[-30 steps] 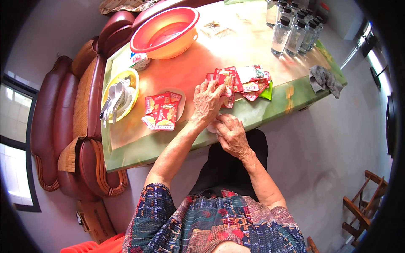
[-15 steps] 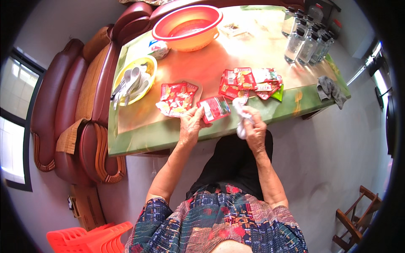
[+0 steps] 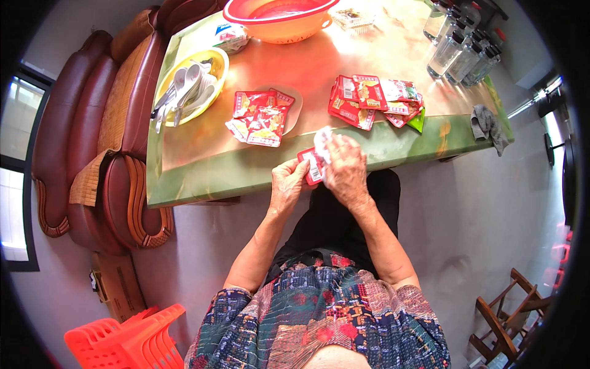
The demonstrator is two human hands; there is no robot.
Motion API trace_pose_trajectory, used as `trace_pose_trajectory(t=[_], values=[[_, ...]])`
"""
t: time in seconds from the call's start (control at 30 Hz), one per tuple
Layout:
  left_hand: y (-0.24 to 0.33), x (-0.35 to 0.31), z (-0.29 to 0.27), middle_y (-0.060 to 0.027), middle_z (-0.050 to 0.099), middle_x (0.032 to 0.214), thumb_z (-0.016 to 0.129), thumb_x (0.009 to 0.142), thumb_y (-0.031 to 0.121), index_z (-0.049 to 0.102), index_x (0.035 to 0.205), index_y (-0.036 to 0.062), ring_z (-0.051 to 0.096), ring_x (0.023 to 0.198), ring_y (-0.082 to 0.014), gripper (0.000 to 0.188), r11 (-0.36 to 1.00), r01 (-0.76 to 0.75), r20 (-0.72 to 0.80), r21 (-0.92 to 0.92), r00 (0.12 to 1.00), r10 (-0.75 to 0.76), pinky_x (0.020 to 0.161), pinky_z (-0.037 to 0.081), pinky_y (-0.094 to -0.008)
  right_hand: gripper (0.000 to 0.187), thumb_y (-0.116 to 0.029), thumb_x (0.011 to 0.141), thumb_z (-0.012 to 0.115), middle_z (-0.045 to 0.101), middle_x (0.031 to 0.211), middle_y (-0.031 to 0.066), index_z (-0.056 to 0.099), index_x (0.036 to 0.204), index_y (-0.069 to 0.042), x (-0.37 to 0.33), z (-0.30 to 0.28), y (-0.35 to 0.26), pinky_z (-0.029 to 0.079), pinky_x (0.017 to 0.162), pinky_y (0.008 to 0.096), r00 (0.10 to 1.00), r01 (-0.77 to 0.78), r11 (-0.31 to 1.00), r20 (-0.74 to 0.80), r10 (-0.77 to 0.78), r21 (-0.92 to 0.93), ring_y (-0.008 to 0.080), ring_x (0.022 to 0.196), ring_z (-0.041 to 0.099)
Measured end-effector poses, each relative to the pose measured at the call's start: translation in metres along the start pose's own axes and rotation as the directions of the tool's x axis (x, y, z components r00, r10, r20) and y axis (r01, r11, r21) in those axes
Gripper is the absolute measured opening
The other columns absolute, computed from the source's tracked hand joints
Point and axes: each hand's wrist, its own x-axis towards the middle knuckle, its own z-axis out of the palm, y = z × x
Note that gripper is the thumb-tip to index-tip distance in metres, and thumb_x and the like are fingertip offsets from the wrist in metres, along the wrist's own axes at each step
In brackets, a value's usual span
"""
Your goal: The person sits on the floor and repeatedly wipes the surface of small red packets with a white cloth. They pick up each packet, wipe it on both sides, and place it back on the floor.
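Note:
Near the table's front edge, my left hand [image 3: 289, 183] pinches a red snack packet [image 3: 312, 167] by its left side. My right hand [image 3: 347, 169] grips a white cloth [image 3: 322, 142] and presses it against the packet, covering its right part. Beyond my left hand, several red packets [image 3: 261, 117] lie partly on a plate [image 3: 295, 115]. Another pile of red packets [image 3: 369, 98] is spread farther right, with a green packet [image 3: 418, 121] at its right edge.
A yellow bowl of spoons [image 3: 216, 92] stands at the left, near a plastic-wrapped bundle [image 3: 232, 40]. An orange basin [image 3: 289, 31] sits at the back. Clear bottles [image 3: 447, 54] with dark caps stand at the back right. A grey rag [image 3: 487, 128] hangs over the right edge.
My right hand has moved left with the white cloth, bringing it onto the packet. My left hand has drawn the packet nearer and turned it. The view has shifted slightly.

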Motion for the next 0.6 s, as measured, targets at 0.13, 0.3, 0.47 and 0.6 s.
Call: trace_pose_trajectory(t=[0.13, 0.3, 0.47, 0.6], values=[[0.001, -0.001, 0.0, -0.0051, 0.069, 0.087, 0.06, 0.095, 0.023, 0.066, 0.107, -0.0014, 0.065, 0.072, -0.0098, 0.028, 1.0, 0.011, -0.01, 0.012, 1.0, -0.011, 0.062, 0.057, -0.0269, 0.047, -0.016, 0.076, 0.067, 0.053, 0.131, 0.0096, 0.059, 0.121, -0.003, 0.004, 0.003, 0.009, 0.036, 0.1, 0.0435, 0.996, -0.087, 0.996, 0.009, 0.087, 0.033, 0.029, 0.125, 0.043], [-0.002, 0.001, 0.0, -0.0057, 0.069, 0.089, 0.06, 0.095, 0.022, 0.065, 0.109, -0.0018, 0.065, 0.073, -0.0102, 0.028, 0.998, 0.003, 0.01, -0.068, 1.0, -0.002, 0.063, 0.057, -0.0272, 0.053, -0.011, 0.075, 0.066, 0.049, 0.134, 0.0126, 0.055, 0.125, 0.0, -0.011, -0.005, -0.001, 0.034, 0.104, 0.0448, 1.0, 0.025, 1.0, 0.018, -0.025, 0.018, 0.0308, 0.128, 0.04], [-0.006, 0.003, -0.003, -0.0043, 0.068, 0.09, 0.059, 0.096, 0.02, 0.065, 0.109, -0.0017, 0.064, 0.073, -0.0093, 0.026, 0.989, -0.029, 0.058, -0.144, 0.998, 0.038, 0.065, 0.057, -0.0276, 0.054, -0.011, 0.076, 0.065, 0.049, 0.136, 0.0156, 0.053, 0.127, 0.002, -0.035, -0.021, -0.016, 0.032, 0.106, 0.044, 0.982, 0.141, 0.98, 0.108, -0.156, 0.137, 0.0324, 0.129, 0.042], [-0.007, 0.004, -0.007, -0.0038, 0.068, 0.089, 0.059, 0.096, 0.02, 0.066, 0.109, -0.0014, 0.064, 0.073, -0.0088, 0.026, 0.993, -0.031, 0.065, -0.111, 0.997, 0.038, 0.065, 0.058, -0.0284, 0.046, -0.013, 0.077, 0.064, 0.053, 0.131, 0.0143, 0.059, 0.122, -0.001, -0.023, -0.022, -0.012, 0.037, 0.101, 0.0431, 0.977, 0.192, 0.972, 0.067, -0.203, 0.138, 0.0306, 0.124, 0.047]])
